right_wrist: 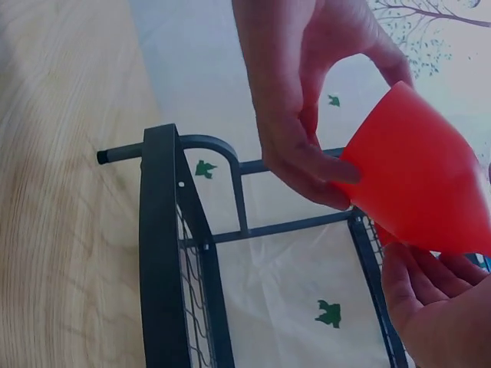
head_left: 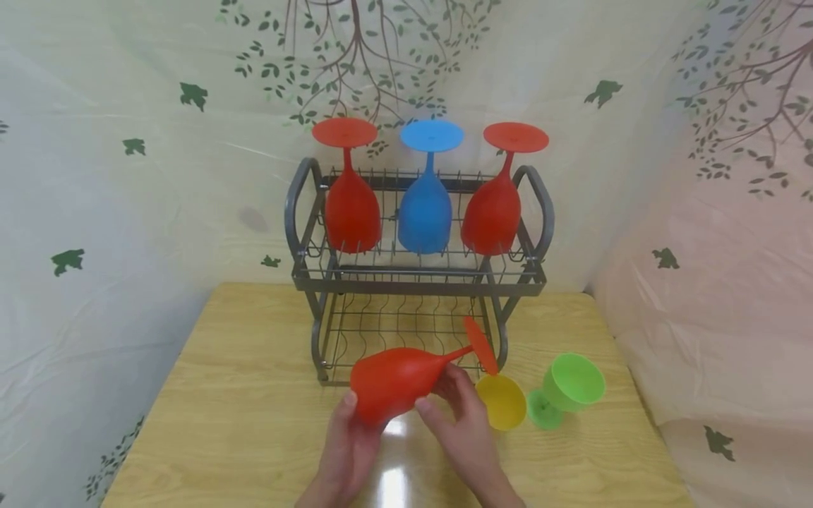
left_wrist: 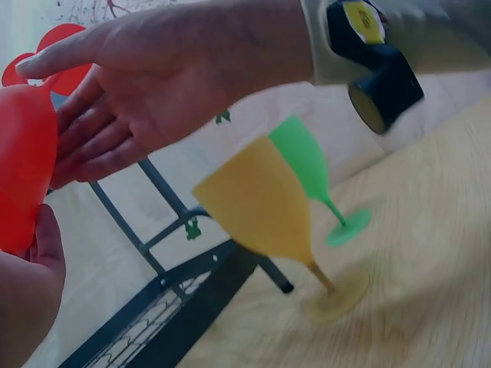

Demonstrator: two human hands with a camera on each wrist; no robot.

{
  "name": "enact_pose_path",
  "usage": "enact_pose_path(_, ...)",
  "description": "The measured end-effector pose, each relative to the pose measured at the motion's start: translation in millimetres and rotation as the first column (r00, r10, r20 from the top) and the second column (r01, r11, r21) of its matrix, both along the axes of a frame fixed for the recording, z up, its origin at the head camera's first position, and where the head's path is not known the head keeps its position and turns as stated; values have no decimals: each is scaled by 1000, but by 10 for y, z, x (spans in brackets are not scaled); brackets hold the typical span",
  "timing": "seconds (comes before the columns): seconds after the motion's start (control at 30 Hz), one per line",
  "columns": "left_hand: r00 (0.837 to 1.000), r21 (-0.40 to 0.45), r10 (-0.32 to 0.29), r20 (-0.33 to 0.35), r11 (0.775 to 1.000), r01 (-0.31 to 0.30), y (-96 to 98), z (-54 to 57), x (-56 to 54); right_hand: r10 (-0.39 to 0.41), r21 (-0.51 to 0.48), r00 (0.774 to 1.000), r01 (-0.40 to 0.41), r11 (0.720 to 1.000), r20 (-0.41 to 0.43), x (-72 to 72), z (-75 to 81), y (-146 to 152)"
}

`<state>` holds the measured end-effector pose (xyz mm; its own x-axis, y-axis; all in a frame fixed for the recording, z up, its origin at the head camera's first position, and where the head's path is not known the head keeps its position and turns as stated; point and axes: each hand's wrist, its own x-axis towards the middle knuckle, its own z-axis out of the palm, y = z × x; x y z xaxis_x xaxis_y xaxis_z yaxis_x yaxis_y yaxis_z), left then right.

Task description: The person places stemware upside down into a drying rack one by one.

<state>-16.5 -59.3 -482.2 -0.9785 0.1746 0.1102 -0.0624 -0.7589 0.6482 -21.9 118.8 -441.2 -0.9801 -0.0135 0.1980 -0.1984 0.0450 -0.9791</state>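
A red plastic goblet (head_left: 396,381) lies sideways in the air before the rack, its foot toward the right. My left hand (head_left: 356,441) grips its bowl near the rim, thumb on the near side. At the other end, my right hand (head_left: 464,423) touches the bowl near the stem; in the left wrist view its palm (left_wrist: 165,80) shows, with thumb and fingers nearly straight. Part of the right fingers is hidden behind the goblet in the head view. In the right wrist view the left fingers (right_wrist: 322,172) press the red bowl (right_wrist: 422,169).
A black two-tier dish rack (head_left: 419,288) stands behind the hands. Upside down on its upper tier are a left red goblet (head_left: 352,212), a blue goblet (head_left: 425,215) and a right red goblet (head_left: 492,215). A yellow goblet (head_left: 502,402) and a green goblet (head_left: 574,383) stand upright on the wooden table (head_left: 222,395).
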Motion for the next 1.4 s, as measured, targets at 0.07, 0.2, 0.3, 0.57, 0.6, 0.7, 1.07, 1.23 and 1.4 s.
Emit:
enact_pose_path(0.07, 1000, -24, 22, -22, 999, -23, -15, -34, -12, 0, -30, 1000, 0, 1000, 20, -25, 6, -34)
enact_pose_path(0.2, 997, -88, 58, -45, 994, -62, -57, -102, -19, 13, -61, 998, -9, 998, 65, -67, -9, -87)
enact_pose_path(0.3, 998, -116, 51, -28, 992, -54, -100, -140, 3, 29, -61, 997, -24, 998, 78, -82, -34, -123)
enact_pose_path(0.57, 995, -167, 97, -27, 981, -100, -295, -249, 31, 45, -12, 996, -44, 999, 82, -133, -146, -214)
enact_pose_path(0.6, 993, -175, 116, -30, 977, -119, -337, -272, 28, 42, -8, 996, -41, 999, 84, -147, -164, -219)
enact_pose_path(0.7, 983, -197, 175, -48, 964, -181, -466, -357, 17, 36, 10, 997, -36, 999, 70, -201, -220, -238)
enact_pose_path(1.07, 936, -163, 351, 16, 925, -344, -809, -485, 53, 39, 96, 999, -38, 995, -18, -418, -377, -425)
enact_pose_path(1.23, 927, -165, 370, 59, 920, -357, -878, -467, 83, 52, 149, 987, -30, 988, -149, -557, -431, -529)
enact_pose_path(1.4, 911, -195, 397, 107, 907, -373, -914, -453, 119, 77, 239, 979, -29, 971, -191, -664, -409, -631)
